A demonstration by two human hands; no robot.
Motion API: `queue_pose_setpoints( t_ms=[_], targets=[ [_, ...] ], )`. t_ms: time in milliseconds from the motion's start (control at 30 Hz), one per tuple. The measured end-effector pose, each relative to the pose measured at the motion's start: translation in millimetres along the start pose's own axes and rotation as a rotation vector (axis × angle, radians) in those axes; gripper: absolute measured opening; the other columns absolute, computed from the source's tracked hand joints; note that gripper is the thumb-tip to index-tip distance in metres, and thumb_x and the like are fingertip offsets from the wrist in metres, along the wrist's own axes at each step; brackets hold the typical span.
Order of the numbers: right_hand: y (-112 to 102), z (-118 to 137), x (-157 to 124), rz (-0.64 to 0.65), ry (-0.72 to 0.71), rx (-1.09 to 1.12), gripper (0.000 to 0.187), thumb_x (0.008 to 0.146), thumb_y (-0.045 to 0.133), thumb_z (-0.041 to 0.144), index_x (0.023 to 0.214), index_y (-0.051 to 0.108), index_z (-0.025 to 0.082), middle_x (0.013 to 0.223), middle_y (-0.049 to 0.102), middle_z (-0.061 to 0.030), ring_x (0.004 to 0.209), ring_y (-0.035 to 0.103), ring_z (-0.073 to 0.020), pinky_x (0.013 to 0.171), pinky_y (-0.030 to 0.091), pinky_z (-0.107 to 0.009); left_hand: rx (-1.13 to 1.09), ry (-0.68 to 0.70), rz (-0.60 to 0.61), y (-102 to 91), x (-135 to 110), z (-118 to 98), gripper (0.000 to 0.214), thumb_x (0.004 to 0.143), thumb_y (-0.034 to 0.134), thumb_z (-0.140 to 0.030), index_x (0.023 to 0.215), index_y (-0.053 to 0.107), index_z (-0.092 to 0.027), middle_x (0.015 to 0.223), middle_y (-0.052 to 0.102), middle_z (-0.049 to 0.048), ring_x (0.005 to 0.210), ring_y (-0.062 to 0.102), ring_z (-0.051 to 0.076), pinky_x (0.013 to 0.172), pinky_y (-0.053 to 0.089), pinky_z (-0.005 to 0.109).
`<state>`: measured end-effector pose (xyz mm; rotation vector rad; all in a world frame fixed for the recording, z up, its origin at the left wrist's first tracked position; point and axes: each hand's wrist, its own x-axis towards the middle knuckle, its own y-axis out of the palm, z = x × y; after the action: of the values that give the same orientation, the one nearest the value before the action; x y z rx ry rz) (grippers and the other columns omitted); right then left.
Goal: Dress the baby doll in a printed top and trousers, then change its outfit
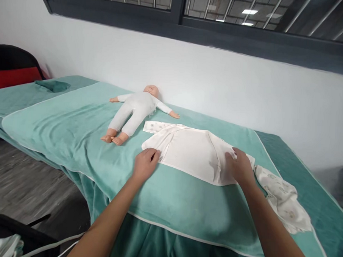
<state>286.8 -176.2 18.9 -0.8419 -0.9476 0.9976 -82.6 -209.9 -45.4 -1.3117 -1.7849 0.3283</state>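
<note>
A white baby garment (pixel 191 152) lies spread flat on a teal towel (pixel 69 128) over a bed. My left hand (pixel 145 164) rests on the garment's near left edge, fingers curled and pinching the cloth. My right hand (pixel 240 167) presses on the garment's right end, fingers bent over the fabric. A baby doll (pixel 135 111) in a light grey suit lies on its back beyond the garment, near the wall. A printed white cloth (pixel 283 197) lies crumpled to the right of my right hand, and part of another printed piece (pixel 154 126) shows under the garment's far left corner.
The bed stands against a white wall (pixel 219 81) under a dark-framed window (pixel 176 15). A small dark teal cloth (pixel 52 86) lies at the far left of the bed. A black and red chair (pixel 12 68) stands at the left. Grey floor (pixel 29 186) lies left of the bed.
</note>
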Motion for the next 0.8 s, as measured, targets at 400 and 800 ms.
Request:
queue_pose_setpoints(
  t_ms=[400, 800],
  targets=[
    [-13.2, -44.1, -24.3, 0.163, 0.210, -0.011, 0.051, 0.089, 0.051, 0.036, 0.135, 0.060, 0.016, 0.124, 0.069, -0.0176, 0.117, 0.065, -0.0340, 0.096, 0.049, -0.044, -0.051, -0.050, 0.005, 0.6, -0.1, 2.2, 0.033, 0.098, 0.045, -0.037, 0.076, 0.063, -0.020, 0.075, 0.068, 0.0037, 0.073, 0.059, 0.017, 0.071, 0.039, 0.030],
    [1.2, -26.9, -40.9, -0.055, -0.340, -0.001, 0.057, 0.097, 0.038, 0.047, 0.137, 0.054, 0.009, 0.149, 0.049, -0.0224, 0.142, 0.043, -0.0329, 0.118, 0.035, -0.050, -0.064, -0.070, 0.000, 0.9, 0.1, 2.6, 0.033, 0.096, 0.045, -0.038, 0.076, 0.064, -0.020, 0.073, 0.068, 0.0035, 0.072, 0.059, 0.017, 0.069, 0.041, 0.030]
  ],
)
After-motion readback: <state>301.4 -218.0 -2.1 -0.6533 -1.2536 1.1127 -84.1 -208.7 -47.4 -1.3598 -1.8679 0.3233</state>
